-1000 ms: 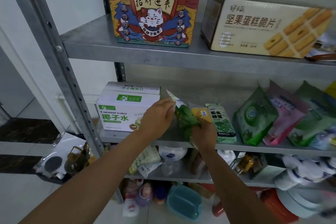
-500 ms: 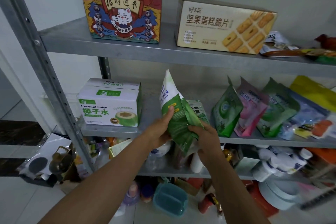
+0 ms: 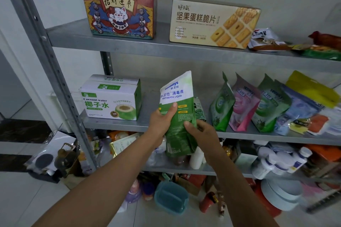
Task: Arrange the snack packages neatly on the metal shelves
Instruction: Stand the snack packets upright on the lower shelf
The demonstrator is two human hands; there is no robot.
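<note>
Gripping green pouch (image 3: 178, 116) with both hands, left hand (image 3: 162, 120) and right hand (image 3: 201, 132): soft, liquid-heavy, probably floppy; support low.

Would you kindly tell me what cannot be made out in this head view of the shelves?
Head view:
- Green pouch: its lower print is covered by the left-hand grip and right-hand grip.
- Small green pack behind it: mostly hidden by the pouch.
- Packets on the top shelf's right end: blurred, cut by the frame edge.
- Bottles on the lower shelf: labels too small.
</note>
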